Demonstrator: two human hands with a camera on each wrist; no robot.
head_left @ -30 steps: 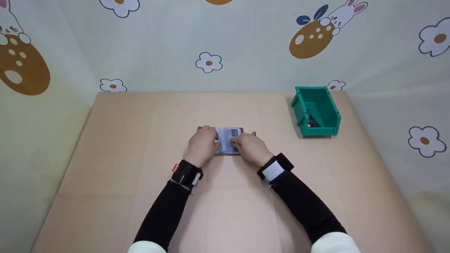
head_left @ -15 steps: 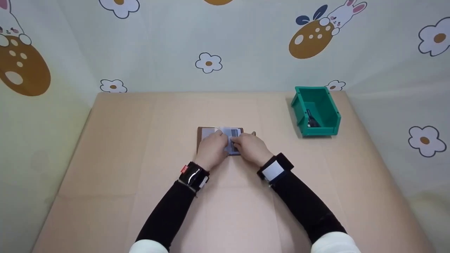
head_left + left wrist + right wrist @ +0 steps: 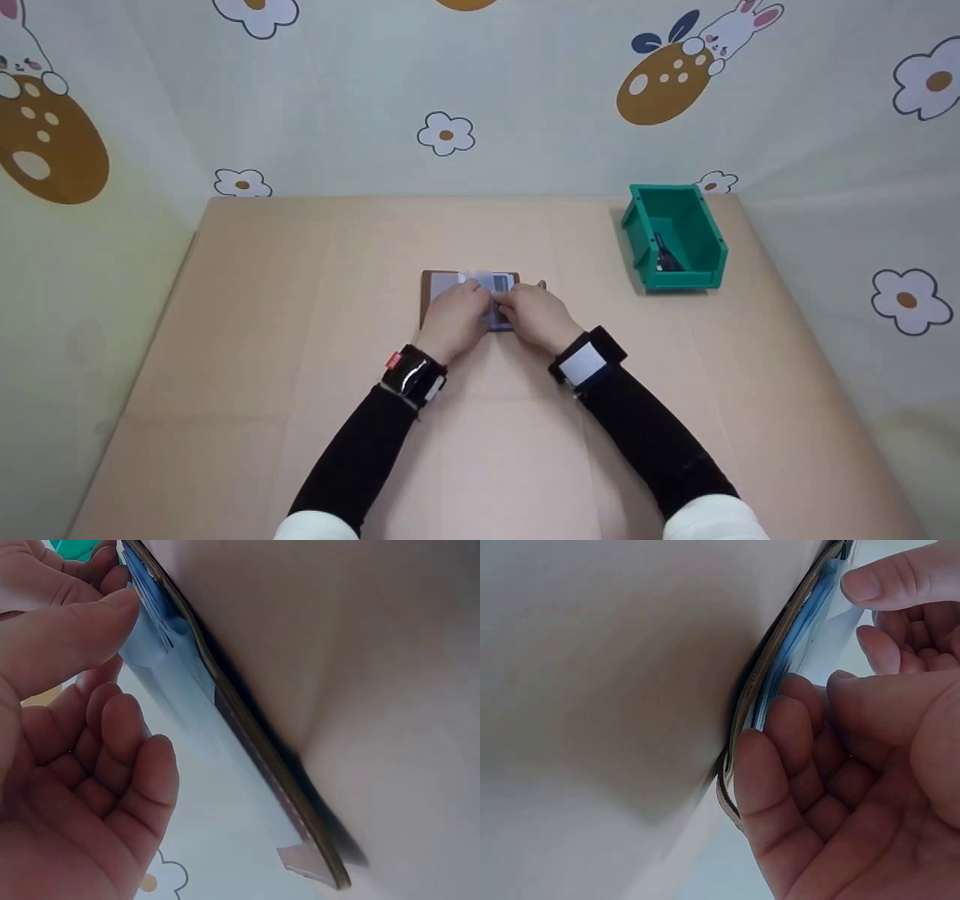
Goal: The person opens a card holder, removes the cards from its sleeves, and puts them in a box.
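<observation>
An open card holder (image 3: 426, 289) with a brown cover and clear plastic sleeves lies on the table in the head view. My left hand (image 3: 456, 313) is over its middle; in the left wrist view the thumb (image 3: 112, 611) and fingers pinch a translucent sleeve (image 3: 180, 705) raised from the cover. At the right side, my right hand (image 3: 541, 313) grips the card holder, its curled fingers (image 3: 761, 772) against the bluish sleeve stack (image 3: 810, 622) in the right wrist view. Both hands nearly touch. What the sleeves contain is hard to make out.
A green bin (image 3: 679, 236) with a dark object (image 3: 664, 259) inside stands at the table's back right. Pale curtains (image 3: 360, 97) printed with flowers and rabbits border the back and sides of the tan tabletop (image 3: 247, 337).
My left hand has moved right from the card holder's left edge to its middle, uncovering the left brown flap. The right hand stays where it was.
</observation>
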